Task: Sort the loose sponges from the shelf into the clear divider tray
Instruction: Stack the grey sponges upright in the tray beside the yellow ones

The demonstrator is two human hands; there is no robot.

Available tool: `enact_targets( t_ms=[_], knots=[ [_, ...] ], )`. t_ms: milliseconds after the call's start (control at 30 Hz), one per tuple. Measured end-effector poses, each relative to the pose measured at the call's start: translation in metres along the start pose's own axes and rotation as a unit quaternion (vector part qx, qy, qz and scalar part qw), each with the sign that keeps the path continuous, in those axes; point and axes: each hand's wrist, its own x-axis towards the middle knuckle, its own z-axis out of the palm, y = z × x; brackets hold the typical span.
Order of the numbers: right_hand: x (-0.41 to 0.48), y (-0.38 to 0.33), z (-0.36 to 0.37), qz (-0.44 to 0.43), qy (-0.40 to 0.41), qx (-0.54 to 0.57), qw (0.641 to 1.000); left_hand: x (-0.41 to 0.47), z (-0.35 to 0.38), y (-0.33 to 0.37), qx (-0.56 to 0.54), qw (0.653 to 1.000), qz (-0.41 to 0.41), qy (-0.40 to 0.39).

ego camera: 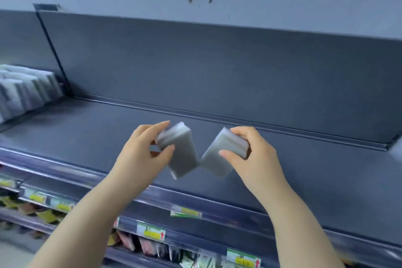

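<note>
- Far left, a row of sponges (28, 89) stands on the shelf (304, 169); I cannot tell whether a clear tray holds them.
- The left hand (141, 154) pinches a grey sponge (178, 152) by its upper end, its long axis slanting down-right.
- The right hand (254, 159) pinches a second sponge (221, 154), slanting down-left; the lower ends nearly meet above the shelf.
- Looks like mid-carry; next, both need squaring up and taking leftward.

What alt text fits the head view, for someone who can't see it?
The left-hand grip holds one pale grey sponge and the right-hand grip holds a second sponge, their lower corners close together, above a dark shelf. More sponges stand in a row at far left.
</note>
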Motion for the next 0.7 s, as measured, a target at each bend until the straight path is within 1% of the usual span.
enact_targets(
  t_ms=[100, 200, 267, 333, 400, 467, 500, 533, 600, 700],
  knots=[
    [-0.020, -0.042, 0.061, -0.038, 0.003, -0.006, 0.999, -0.028, -0.065, -0.031, -0.018, 1.000, -0.012, 0.004],
    [-0.036, -0.075, 0.121, -0.054, -0.005, 0.010, 0.998, -0.047, -0.112, -0.057, -0.015, 1.000, -0.007, 0.021],
    [-0.041, -0.093, 0.153, -0.056, -0.008, 0.019, 0.998, -0.053, -0.136, -0.068, -0.028, 0.999, -0.025, 0.038],
    [-0.041, -0.107, 0.177, -0.050, -0.008, 0.017, 0.999, -0.054, -0.156, -0.080, -0.055, 0.994, -0.062, 0.072],
    [-0.037, -0.118, 0.197, -0.031, -0.022, 0.013, 0.999, -0.051, -0.172, -0.091, -0.109, 0.984, -0.095, 0.108],
    [-0.030, -0.127, 0.216, -0.028, -0.029, 0.007, 0.999, -0.045, -0.186, -0.103, -0.202, 0.966, -0.116, 0.113],
    [-0.026, -0.132, 0.225, -0.029, -0.024, 0.011, 0.999, -0.041, -0.192, -0.110, -0.237, 0.958, -0.125, 0.099],
    [-0.020, -0.137, 0.233, -0.030, -0.016, 0.020, 0.999, -0.036, -0.197, -0.118, -0.246, 0.957, -0.134, 0.075],
    [-0.006, -0.146, 0.247, -0.030, -0.002, 0.040, 0.999, -0.025, -0.208, -0.137, -0.190, 0.970, -0.149, 0.008],
    [0.021, -0.156, 0.269, -0.027, -0.026, 0.044, 0.998, -0.003, -0.223, -0.167, -0.069, 0.988, -0.122, -0.064]
  ],
)
